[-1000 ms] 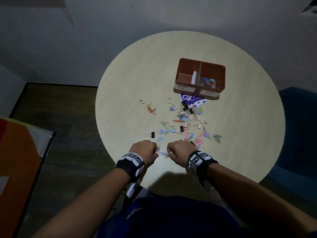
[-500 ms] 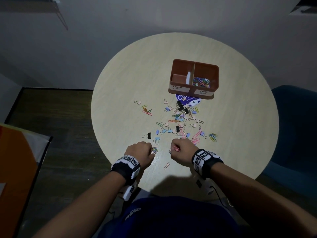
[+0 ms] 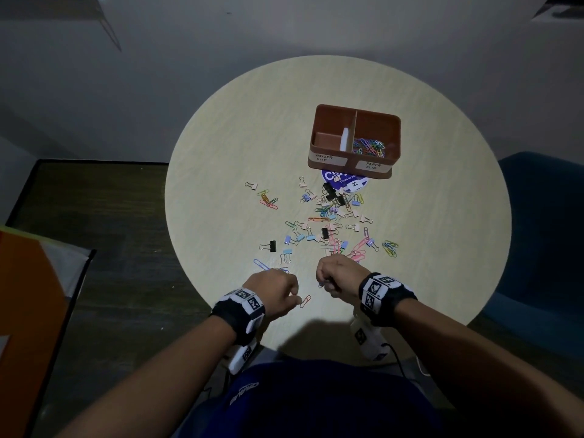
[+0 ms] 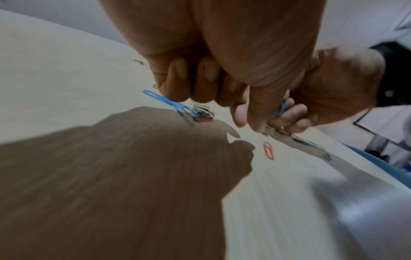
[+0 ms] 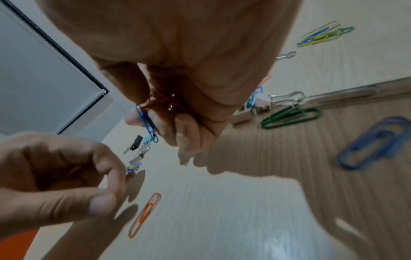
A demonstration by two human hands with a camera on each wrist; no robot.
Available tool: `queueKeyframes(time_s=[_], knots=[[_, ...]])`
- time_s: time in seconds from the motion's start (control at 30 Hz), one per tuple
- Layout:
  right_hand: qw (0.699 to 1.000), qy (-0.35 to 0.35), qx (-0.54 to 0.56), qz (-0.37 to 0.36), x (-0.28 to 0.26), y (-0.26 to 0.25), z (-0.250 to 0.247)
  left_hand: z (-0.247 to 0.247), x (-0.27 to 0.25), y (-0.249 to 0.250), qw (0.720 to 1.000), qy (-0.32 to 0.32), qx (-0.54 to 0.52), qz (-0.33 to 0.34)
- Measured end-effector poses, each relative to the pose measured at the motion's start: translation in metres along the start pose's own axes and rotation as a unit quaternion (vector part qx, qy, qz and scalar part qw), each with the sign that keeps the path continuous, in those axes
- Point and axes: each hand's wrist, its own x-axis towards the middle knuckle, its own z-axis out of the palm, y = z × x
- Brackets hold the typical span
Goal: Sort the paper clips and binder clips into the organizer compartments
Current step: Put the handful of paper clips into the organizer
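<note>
A brown two-compartment organizer [image 3: 354,162] stands at the far side of the scatter; its right compartment, labelled PAPER CLIP, holds coloured paper clips [image 3: 369,147]. Mixed paper clips and binder clips [image 3: 328,222] lie spread across the table. My right hand [image 3: 328,279] is a fist just above the table, pinching a blue paper clip [image 5: 146,123] with more clips bunched inside. My left hand [image 3: 284,292] hovers with curled fingers, thumb and forefinger close to an orange paper clip [image 3: 305,301] lying flat. I cannot see anything in its palm.
The round pale table [image 3: 221,172] ends just behind my wrists. A long blue paper clip [image 3: 260,264] and a small clump of clips [image 4: 201,113] sit by my left hand. A purple round label [image 3: 343,181] lies under the organizer. A blue chair [image 3: 543,232] stands to the right.
My right hand has lifted off the table with clips in its fist. My left hand has drawn back toward the near edge, beside the orange clip that now lies uncovered between my hands.
</note>
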Motion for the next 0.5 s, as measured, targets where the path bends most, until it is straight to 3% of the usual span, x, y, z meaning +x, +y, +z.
queueKeyframes(time_s=[0.07, 0.23, 0.33, 0.5], knots=[[1.0, -0.009, 0.017, -0.004, -0.002, -0.002, -0.001, 0.003, 0.004, 0.011, 0.999, -0.009, 0.039, 0.012], [0.997, -0.004, -0.069, -0.035, -0.007, 0.003, -0.016, 0.002, 0.014, 0.031, 0.994, -0.007, 0.101, 0.03], [0.999, -0.005, -0.027, -0.046, -0.009, 0.008, -0.027, -0.003, 0.016, 0.037, 0.992, -0.016, 0.119, 0.029], [0.997, 0.06, 0.056, -0.015, -0.011, 0.008, -0.042, -0.009, 0.017, 0.041, 0.991, -0.044, 0.124, 0.022]])
